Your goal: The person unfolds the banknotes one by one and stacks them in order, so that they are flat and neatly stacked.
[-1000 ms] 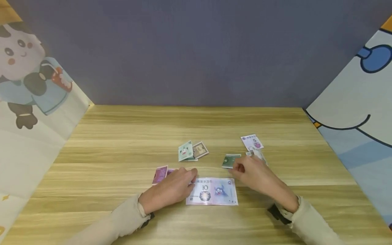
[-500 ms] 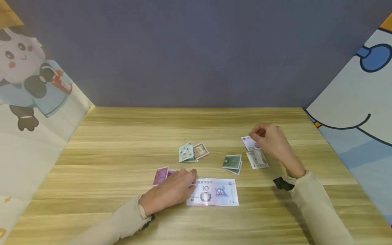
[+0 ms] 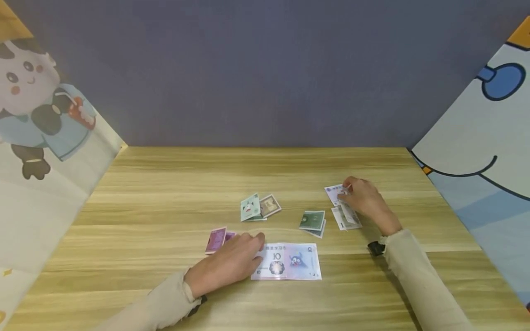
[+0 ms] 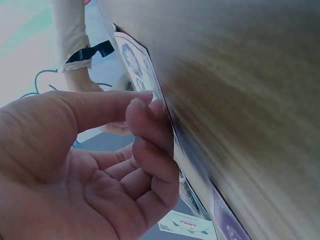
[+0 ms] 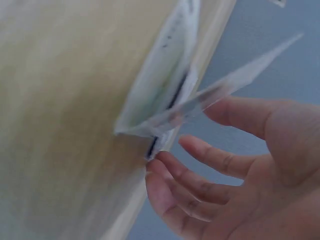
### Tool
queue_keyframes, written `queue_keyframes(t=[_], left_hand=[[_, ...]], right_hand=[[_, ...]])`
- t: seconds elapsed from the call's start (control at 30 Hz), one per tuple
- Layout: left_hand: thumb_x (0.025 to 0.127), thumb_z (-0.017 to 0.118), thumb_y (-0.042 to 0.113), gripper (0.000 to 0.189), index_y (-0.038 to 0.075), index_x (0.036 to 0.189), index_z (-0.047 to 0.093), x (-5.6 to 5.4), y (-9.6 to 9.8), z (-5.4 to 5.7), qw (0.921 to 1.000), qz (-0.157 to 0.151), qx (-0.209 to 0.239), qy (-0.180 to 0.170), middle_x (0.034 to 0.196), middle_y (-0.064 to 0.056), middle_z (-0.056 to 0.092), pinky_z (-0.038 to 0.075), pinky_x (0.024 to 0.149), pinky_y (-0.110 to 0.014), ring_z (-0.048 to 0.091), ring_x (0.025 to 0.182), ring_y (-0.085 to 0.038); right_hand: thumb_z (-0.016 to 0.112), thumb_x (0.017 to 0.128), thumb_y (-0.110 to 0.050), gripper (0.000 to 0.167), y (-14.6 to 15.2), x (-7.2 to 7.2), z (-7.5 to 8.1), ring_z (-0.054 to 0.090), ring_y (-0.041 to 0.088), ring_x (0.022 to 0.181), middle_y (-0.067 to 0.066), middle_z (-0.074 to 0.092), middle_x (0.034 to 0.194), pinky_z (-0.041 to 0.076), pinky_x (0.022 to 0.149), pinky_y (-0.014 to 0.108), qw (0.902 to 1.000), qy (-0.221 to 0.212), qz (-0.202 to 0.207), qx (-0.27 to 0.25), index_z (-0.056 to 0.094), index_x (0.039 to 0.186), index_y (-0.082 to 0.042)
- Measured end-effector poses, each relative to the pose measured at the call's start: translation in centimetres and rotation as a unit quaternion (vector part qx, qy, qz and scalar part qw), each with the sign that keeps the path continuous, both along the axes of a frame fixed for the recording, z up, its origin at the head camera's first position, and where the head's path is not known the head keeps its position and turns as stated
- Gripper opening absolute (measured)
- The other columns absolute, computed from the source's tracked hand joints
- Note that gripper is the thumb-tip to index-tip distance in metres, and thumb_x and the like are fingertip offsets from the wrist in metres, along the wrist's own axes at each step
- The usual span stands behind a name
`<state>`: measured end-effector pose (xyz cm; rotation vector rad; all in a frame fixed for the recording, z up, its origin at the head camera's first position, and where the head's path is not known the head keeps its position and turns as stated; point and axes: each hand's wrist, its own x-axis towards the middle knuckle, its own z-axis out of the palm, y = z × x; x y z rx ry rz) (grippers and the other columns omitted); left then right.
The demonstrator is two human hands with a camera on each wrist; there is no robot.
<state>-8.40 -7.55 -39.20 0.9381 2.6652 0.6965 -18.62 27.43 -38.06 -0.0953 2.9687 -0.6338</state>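
My left hand (image 3: 232,259) rests at the left end of an unfolded play banknote (image 3: 285,262) marked 10. In the left wrist view its thumb and bent index finger (image 4: 145,117) pinch the note's edge. Farther right, my right hand (image 3: 364,200) is over a purple banknote (image 3: 333,193) and a folded banknote (image 3: 345,218) marked 1. The right wrist view shows the folded note's raised flap (image 5: 220,92) by the thumb, while the other fingertips touch a low paper edge. Thumb and fingers stand apart there. The hand covers part of the purple note.
A folded dark green banknote (image 3: 312,220) marked 2 lies between the hands. Behind it to the left are a light green folded note (image 3: 250,208) and a brown one (image 3: 270,205). A magenta note (image 3: 216,240) lies beside my left hand. A grey wall (image 3: 265,73) bounds the wooden table (image 3: 165,184).
My right hand has left the dark green note, passed over to the purple note, and come down nearer the folded 1 note. The left hand has stayed at the 10 note.
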Motion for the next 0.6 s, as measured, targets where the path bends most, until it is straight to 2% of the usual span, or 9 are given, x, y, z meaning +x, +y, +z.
queue_keyframes(t=[0.17, 0.3, 0.43, 0.53, 0.6], left_hand=[[0.091, 0.068, 0.009, 0.011, 0.002, 0.098, 0.063, 0.2, 0.0, 0.0, 0.9999, 0.000, 0.017, 0.005, 0.066, 0.004, 0.051, 0.037, 0.039, -0.016, 0.042, 0.047, -0.002], [0.092, 0.069, 0.013, 0.011, 0.004, 0.097, 0.066, 0.2, 0.2, 0.1, 0.9993, 0.005, 0.032, 0.019, 0.064, 0.007, 0.052, 0.036, 0.038, -0.016, 0.041, 0.046, -0.001], [0.093, 0.068, 0.014, 0.008, 0.007, 0.096, 0.066, -0.3, 0.5, 0.6, 0.9981, 0.016, 0.055, 0.025, 0.059, 0.008, 0.048, 0.031, 0.036, -0.014, 0.038, 0.044, 0.000], [0.094, 0.067, 0.014, 0.006, 0.009, 0.096, 0.065, -1.0, 0.7, 1.1, 0.9968, 0.023, 0.074, 0.018, 0.058, 0.009, 0.048, 0.031, 0.036, -0.015, 0.037, 0.044, -0.001], [0.095, 0.067, 0.014, 0.006, 0.009, 0.097, 0.065, -1.4, 0.7, 1.5, 0.9958, 0.027, 0.088, 0.010, 0.060, 0.009, 0.050, 0.033, 0.037, -0.016, 0.040, 0.045, -0.001]], right_hand=[[0.065, 0.096, -0.029, 0.050, 0.4, -0.3, -0.6, 0.056, 0.036, 0.100, 0.029, 0.059, 0.120, 0.048, 0.080, 0.051, 0.9999, -0.014, -0.005, 0.003, 0.052, 0.129, 0.007], [0.068, 0.094, -0.026, 0.056, 0.7, -0.5, -0.9, 0.055, 0.034, 0.095, 0.027, 0.061, 0.114, 0.048, 0.079, 0.048, 0.9997, -0.022, -0.007, 0.009, 0.049, 0.132, 0.010], [0.069, 0.093, -0.025, 0.058, 1.1, -0.8, -1.0, 0.056, 0.030, 0.083, 0.023, 0.063, 0.101, 0.048, 0.071, 0.040, 0.9995, -0.031, 0.002, 0.005, 0.049, 0.129, 0.014], [0.070, 0.092, -0.026, 0.059, 1.3, -1.0, -1.0, 0.055, 0.028, 0.080, 0.022, 0.062, 0.096, 0.047, 0.069, 0.038, 0.9991, -0.042, 0.000, -0.005, 0.048, 0.128, 0.016], [0.070, 0.092, -0.027, 0.060, 1.3, -1.1, -1.1, 0.055, 0.029, 0.082, 0.023, 0.062, 0.099, 0.048, 0.071, 0.038, 0.9986, -0.051, -0.006, -0.015, 0.048, 0.128, 0.016]])
